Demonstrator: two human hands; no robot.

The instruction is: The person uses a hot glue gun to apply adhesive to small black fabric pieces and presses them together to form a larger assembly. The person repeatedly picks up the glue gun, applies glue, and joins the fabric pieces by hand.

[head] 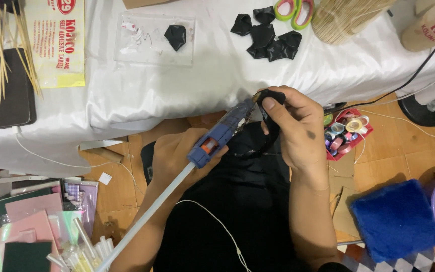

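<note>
Burn hazard: your left hand [177,158] grips the blue glue gun [222,133], nozzle seemingly touching the black fabric piece [270,96] pinched in your right hand [295,126] above your lap, thumb beside the tip

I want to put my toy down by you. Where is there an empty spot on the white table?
The bare white cloth lies between the clear tray and the table edge, and between the black fabric pieces and the bundle of sticks. It is crowded around the phone and skewers, and where the left hand and right hand work the glue gun.
</note>
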